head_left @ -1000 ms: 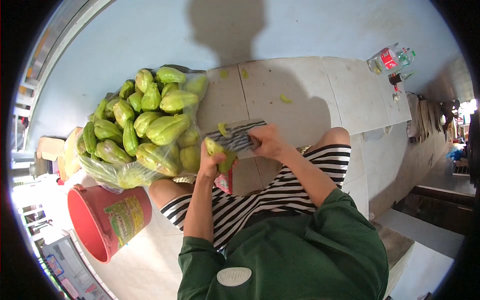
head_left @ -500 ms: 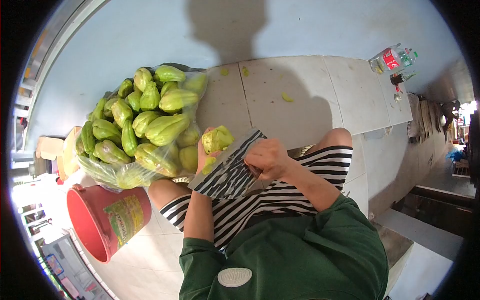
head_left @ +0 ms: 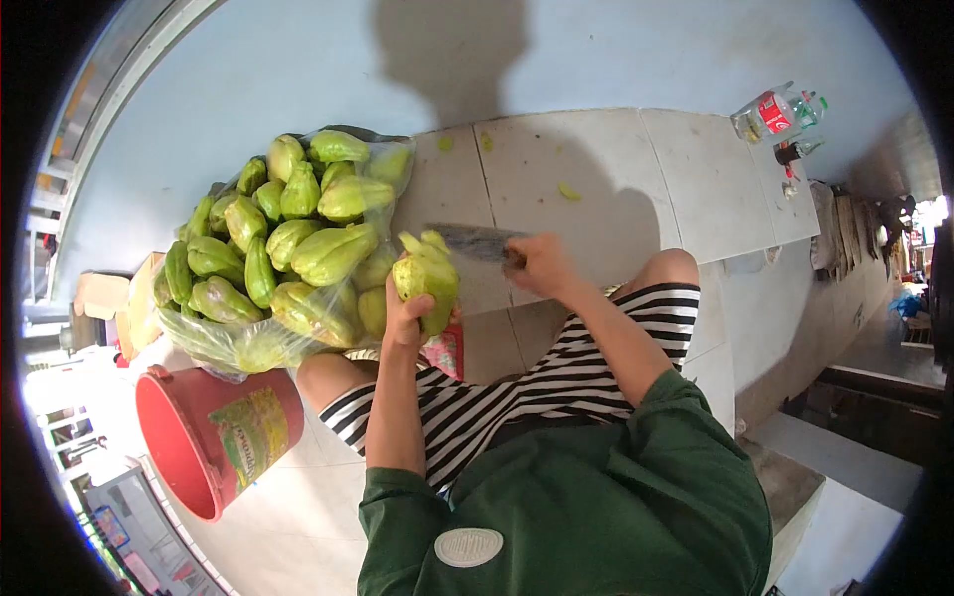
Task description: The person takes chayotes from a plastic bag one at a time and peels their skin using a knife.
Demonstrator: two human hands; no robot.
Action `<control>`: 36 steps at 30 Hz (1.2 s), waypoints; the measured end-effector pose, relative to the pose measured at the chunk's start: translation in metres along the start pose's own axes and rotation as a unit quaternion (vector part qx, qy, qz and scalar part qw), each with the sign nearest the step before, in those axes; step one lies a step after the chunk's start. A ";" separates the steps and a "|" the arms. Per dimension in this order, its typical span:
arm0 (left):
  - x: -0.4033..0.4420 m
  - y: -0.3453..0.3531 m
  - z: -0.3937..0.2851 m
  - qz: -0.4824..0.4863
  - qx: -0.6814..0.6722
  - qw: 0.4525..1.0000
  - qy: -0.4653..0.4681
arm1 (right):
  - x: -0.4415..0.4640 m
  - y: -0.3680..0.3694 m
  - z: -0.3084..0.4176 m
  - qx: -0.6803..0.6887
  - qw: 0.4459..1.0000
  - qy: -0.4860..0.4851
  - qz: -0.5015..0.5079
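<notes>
My left hand [head_left: 405, 318] is closed around a partly peeled chayote [head_left: 427, 283], holding it up in front of my lap. Strips of green peel stick up from the chayote's top end. A cleaver [head_left: 475, 241] is gripped by its handle in my right hand [head_left: 547, 266]. Its blade points left, just past the top of the chayote, and is seen nearly edge-on; whether it touches the peel I cannot tell. Left of my hands, a clear plastic bag [head_left: 283, 338] is full of green chayotes [head_left: 333, 253].
A red bucket [head_left: 179, 452] lies tilted at lower left, beside my knee. Bits of peel [head_left: 568, 192] are scattered on the tiled ledge [head_left: 586, 144]. Bottles [head_left: 775, 117] stand at the far right by the wall. A cardboard box [head_left: 139, 303] sits behind the bag.
The cleaver has turned from showing its broad face to nearly edge-on and moved up, away from my lap. My left hand has turned the chayote more upright.
</notes>
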State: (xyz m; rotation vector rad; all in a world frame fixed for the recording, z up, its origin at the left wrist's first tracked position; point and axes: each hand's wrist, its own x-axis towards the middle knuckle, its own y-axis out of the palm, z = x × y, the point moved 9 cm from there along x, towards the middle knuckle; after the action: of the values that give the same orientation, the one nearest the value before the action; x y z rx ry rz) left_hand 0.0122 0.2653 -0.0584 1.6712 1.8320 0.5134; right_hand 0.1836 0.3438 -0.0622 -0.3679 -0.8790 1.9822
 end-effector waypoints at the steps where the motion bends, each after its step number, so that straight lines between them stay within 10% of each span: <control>1: 0.000 0.004 -0.003 0.019 -0.006 1.000 0.000 | 0.000 -0.005 -0.002 -0.001 1.000 -0.001 -0.004; 8: 0.003 0.001 -0.012 0.040 -0.034 0.998 0.025 | -0.002 -0.030 0.010 0.025 0.998 0.054 -0.023; 14: -0.015 0.006 -0.061 -0.084 0.422 0.865 0.259 | -0.008 -0.029 -0.007 0.059 0.992 0.095 -0.055; 18: -0.015 0.003 -0.060 -0.092 0.324 0.919 0.204 | -0.013 -0.020 -0.018 0.121 0.984 0.111 -0.067; 20: -0.006 -0.013 -0.017 -0.048 -0.027 0.998 0.024 | -0.013 -0.018 -0.022 0.119 0.984 0.109 -0.071; 27: 0.006 -0.013 0.009 -0.021 -0.278 0.960 -0.020 | -0.019 -0.038 -0.025 0.141 0.976 0.143 -0.084; 36: 0.104 0.011 0.134 -0.169 0.138 0.967 -0.133 | -0.057 -0.151 -0.085 0.079 0.939 0.134 -0.307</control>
State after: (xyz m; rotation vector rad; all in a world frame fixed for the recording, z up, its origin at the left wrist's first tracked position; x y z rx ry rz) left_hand 0.1056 0.3541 -0.1684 1.4635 1.9915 -0.1122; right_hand 0.3564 0.3835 -0.0203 -0.2251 -0.5627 1.3711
